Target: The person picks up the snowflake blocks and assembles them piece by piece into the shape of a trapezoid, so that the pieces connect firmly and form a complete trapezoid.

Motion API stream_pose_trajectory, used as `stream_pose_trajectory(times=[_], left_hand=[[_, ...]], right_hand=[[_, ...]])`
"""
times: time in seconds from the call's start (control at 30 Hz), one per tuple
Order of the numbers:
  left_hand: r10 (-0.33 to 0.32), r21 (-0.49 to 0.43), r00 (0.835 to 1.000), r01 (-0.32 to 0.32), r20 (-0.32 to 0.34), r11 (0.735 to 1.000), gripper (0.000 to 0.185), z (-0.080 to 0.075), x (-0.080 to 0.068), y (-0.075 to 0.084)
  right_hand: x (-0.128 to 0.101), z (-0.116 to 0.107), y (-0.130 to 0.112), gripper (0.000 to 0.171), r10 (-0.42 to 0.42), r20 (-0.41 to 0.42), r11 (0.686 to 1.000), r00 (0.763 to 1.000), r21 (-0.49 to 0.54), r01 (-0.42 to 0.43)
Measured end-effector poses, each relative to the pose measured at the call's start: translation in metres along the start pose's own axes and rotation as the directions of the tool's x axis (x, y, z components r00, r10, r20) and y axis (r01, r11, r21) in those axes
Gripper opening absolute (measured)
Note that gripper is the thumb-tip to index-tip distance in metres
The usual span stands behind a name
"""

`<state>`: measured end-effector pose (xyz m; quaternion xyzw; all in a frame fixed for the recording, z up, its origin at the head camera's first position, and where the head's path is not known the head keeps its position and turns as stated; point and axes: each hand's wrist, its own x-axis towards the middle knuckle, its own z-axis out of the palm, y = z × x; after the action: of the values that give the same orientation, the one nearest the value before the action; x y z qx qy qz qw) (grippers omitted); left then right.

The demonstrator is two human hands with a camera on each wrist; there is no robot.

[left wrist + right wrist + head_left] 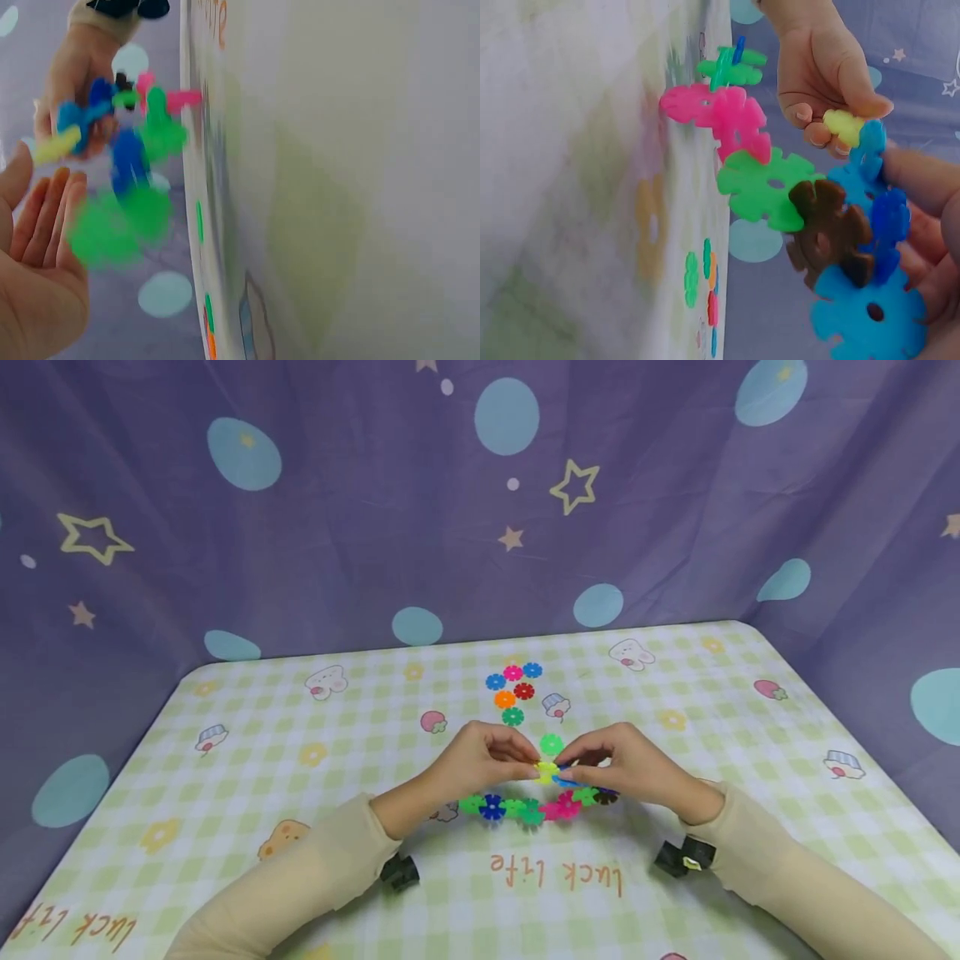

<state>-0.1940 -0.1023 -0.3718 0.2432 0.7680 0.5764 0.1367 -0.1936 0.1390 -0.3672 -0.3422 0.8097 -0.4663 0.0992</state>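
Observation:
My left hand (480, 756) pinches a yellow snowflake disc (546, 772) between thumb and fingers. Close beside it, my right hand (626, 764) grips the light-blue discs (847, 184) at one end of a chain of interlocked notched discs. The yellow disc meets a light-blue one edge to edge; whether they are slotted together I cannot tell. From the right hand the chain curves below both hands, through a brown disc (810, 206), a green disc (754, 184), pink discs (567, 804) and a dark-blue disc (492, 807) to a green end (471, 804).
A loose green disc (551, 744) lies just beyond the hands. Farther back are several more, including an orange disc (505, 699), a red disc (524, 691) and a blue disc (496, 682). The checked tablecloth (360, 693) ends at a purple curtain (337, 543).

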Motion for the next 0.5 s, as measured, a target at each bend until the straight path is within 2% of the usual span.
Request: stream_pose_trajectory(times=[0.1, 0.2, 0.33, 0.5], left_hand=[[-0.012, -0.017, 0.999, 0.013, 0.050, 1.000, 0.015, -0.009, 0.006, -0.005], [-0.048, 0.003, 0.994, 0.048, 0.101, 0.999, 0.018, -0.017, 0.018, -0.011], [-0.138, 0.030, 0.974, 0.135, 0.179, 0.990, 0.024, -0.024, 0.036, -0.021], [-0.240, 0.065, 0.951, 0.232, 0.195, 0.971, 0.029, -0.023, 0.056, -0.030]], right_hand=[[-0.004, -0.002, 0.002, 0.015, -0.013, 0.032, 1.000, 0.999, 0.027, 0.012], [-0.007, -0.004, 0.004, 0.016, -0.025, 0.051, 0.999, 0.998, 0.043, 0.023], [-0.009, -0.004, 0.006, 0.017, -0.039, 0.054, 0.998, 0.998, 0.048, 0.036], [-0.008, -0.002, 0.008, 0.014, -0.085, 0.022, 0.996, 0.996, 0.030, 0.084]])
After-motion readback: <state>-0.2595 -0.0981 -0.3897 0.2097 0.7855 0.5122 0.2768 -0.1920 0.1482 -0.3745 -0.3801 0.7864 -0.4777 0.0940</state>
